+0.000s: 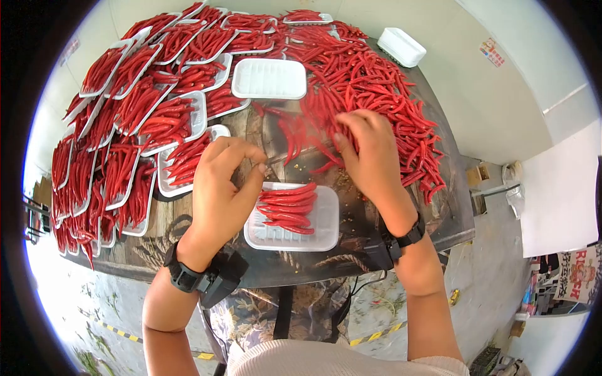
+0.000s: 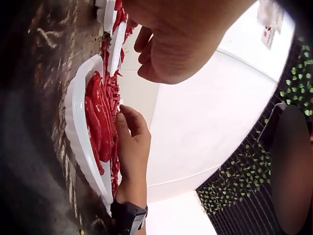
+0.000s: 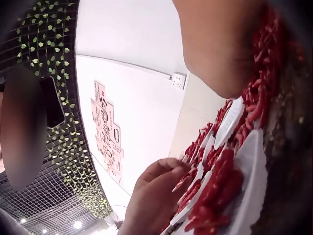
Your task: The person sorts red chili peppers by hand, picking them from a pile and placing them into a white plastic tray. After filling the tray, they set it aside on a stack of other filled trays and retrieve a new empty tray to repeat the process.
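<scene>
A white foam tray (image 1: 326, 219) lies before the person, with a row of red chilies (image 1: 287, 209) on its left part. At the tray's upper left, the left hand (image 1: 222, 188) hovers with loosely bent fingers and nothing visible in them; the right wrist view shows this hand (image 3: 154, 196) beyond the chili tray. The right hand (image 1: 374, 153) is over the near edge of the loose chili pile (image 1: 370, 81), its thumb and fingers apart. Blurred chilies (image 1: 291, 135) lie left of its fingertips. In the left wrist view the right hand (image 2: 134, 147) appears behind the tray (image 2: 78, 117).
Many chili-filled trays (image 1: 200, 119) overlap on the table's left side. A bare white tray (image 1: 269, 79) lies at the middle back, touching chilies. More white trays (image 1: 401, 47) stand stacked at the back right. The dark table edge (image 1: 454, 237) runs along the near right.
</scene>
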Available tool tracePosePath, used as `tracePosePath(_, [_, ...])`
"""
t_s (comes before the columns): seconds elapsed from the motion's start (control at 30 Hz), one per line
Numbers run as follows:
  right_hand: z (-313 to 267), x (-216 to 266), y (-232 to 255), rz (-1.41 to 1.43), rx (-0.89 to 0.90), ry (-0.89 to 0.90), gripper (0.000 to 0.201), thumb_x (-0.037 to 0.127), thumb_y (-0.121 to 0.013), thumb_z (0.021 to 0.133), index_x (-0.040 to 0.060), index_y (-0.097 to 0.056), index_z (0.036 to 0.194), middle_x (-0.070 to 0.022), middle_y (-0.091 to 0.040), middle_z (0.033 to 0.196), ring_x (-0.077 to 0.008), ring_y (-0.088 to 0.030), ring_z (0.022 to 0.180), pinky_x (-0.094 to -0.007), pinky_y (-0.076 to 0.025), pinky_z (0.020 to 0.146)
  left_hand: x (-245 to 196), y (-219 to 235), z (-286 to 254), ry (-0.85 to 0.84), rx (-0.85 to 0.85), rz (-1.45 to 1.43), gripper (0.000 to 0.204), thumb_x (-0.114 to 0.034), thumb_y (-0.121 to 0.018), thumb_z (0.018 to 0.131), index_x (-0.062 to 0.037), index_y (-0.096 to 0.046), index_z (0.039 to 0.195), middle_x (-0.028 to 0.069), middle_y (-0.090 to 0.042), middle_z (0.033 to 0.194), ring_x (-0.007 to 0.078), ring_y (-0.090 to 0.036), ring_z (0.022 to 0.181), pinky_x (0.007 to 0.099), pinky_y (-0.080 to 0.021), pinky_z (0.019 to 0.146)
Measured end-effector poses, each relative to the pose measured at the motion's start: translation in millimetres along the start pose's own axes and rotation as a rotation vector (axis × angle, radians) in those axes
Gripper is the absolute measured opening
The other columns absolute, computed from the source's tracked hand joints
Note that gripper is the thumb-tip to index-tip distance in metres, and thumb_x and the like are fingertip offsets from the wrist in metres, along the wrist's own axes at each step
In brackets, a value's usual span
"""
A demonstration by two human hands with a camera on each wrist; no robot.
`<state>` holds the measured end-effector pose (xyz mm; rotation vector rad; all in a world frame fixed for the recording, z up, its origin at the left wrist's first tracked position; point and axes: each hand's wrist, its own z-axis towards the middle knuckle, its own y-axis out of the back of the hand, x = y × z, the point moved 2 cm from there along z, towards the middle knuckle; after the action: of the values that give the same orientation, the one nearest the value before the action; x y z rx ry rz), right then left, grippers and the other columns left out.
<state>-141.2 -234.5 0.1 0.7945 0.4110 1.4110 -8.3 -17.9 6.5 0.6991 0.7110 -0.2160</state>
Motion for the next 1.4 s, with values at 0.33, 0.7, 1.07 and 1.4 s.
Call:
tracePosePath(0.33, [29, -1, -16, 0.001, 0.119, -0.043, 0.047, 0.036, -0.080, 0.080, 0.0092, -0.068, 0.117, -0.0209, -0.061, 0.117, -0.0392, -0.059, 0.109, -0.0486, -0.047, 0.093, 0, -2, -1, -0.041, 0.038, 0.027, 0.016, 0.000, -0.071, 0.082, -0.0003, -0.066, 0.097, 0.0133, -0.065, 0.093, 0.0306, -0.063, 0.090, 0.0373, -0.048, 0.083])
tracePosePath(0.7, [41, 8, -69, -0.254, 0.286, -0.024, 0.045, 0.034, -0.070, 0.079, 0.0094, -0.070, 0.116, -0.0175, -0.059, 0.126, -0.0412, -0.052, 0.120, -0.0669, -0.034, 0.100, 6, 2, 1, -0.061, -0.003, 0.078, 0.015, -0.002, -0.072, 0.082, -0.0018, -0.068, 0.096, 0.0118, -0.066, 0.091, 0.0288, -0.062, 0.088, 0.0376, -0.048, 0.083])
tracePosePath(1.07, [27, -1, -20, -0.155, 0.538, 0.053, 0.031, 0.026, -0.073, 0.076, 0.0125, -0.069, 0.104, -0.0087, -0.064, 0.112, -0.0346, -0.060, 0.108, -0.0499, -0.048, 0.087, 13, -2, 0, -0.036, 0.016, 0.031, 0.014, -0.006, -0.071, 0.084, -0.0019, -0.069, 0.097, 0.0148, -0.067, 0.092, 0.0345, -0.063, 0.088, 0.0420, -0.048, 0.080])
tracePosePath(1.4, [15, -28, 9, 0.337, -0.028, -0.181, 0.027, 0.012, -0.069, 0.090, 0.0059, -0.064, 0.116, -0.0147, -0.067, 0.110, -0.0337, -0.067, 0.093, -0.0424, -0.054, 0.081, 10, -7, -3, -0.063, 0.086, 0.039, 0.014, -0.004, -0.072, 0.083, -0.0008, -0.067, 0.096, 0.0143, -0.066, 0.093, 0.0326, -0.063, 0.088, 0.0386, -0.049, 0.080])
